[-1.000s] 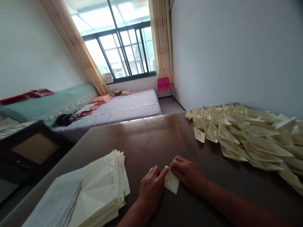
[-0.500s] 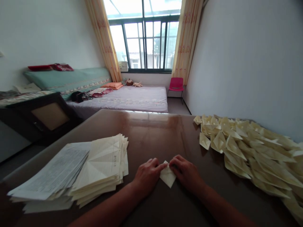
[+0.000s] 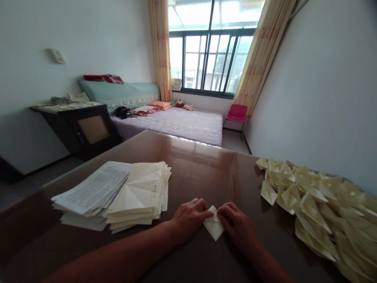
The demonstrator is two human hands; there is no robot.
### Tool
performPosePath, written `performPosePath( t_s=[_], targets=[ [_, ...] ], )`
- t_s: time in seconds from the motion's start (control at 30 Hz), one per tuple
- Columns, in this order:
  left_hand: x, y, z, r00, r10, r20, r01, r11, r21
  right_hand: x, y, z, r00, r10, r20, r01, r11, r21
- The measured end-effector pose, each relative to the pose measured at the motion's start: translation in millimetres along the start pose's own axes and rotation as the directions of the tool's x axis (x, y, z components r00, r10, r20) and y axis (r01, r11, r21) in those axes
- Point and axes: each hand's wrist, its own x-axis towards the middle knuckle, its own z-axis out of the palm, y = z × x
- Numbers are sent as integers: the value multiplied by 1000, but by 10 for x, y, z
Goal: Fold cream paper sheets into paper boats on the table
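Observation:
A small cream-coloured piece of folded paper [image 3: 215, 228] lies on the brown table, shaped like a diamond with one corner towards me. My left hand [image 3: 191, 216] is on its left side, fingers curled and the thumb pressed on the upper part. From the other side my right hand [image 3: 235, 220] grips the right edge, thumb and fingers closed together. Part of the paper's upper edges is hidden beneath the fingertips.
To the left lie a stack of cream sheets [image 3: 138, 192] with crease lines and a stack of white printed sheets [image 3: 94, 188]. A heap of folded paper pieces [image 3: 321, 208] covers the table's right side. Beyond the table [image 3: 200, 177] are a bed [image 3: 188, 122] and a pink chair [image 3: 237, 113].
The head view has turned left and tilted, shifting the room and stacks rightward in the picture. Both hands stay at the folded paper, which looks about the same.

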Motion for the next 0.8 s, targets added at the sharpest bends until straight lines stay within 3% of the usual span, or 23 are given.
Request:
performPosePath(
  t_s=[0.8],
  targets=[
    [12, -70, 114, 1000, -12, -2, 12, 1000, -9, 45, 51, 68, 996, 63, 66, -70, 992, 107]
  ],
)
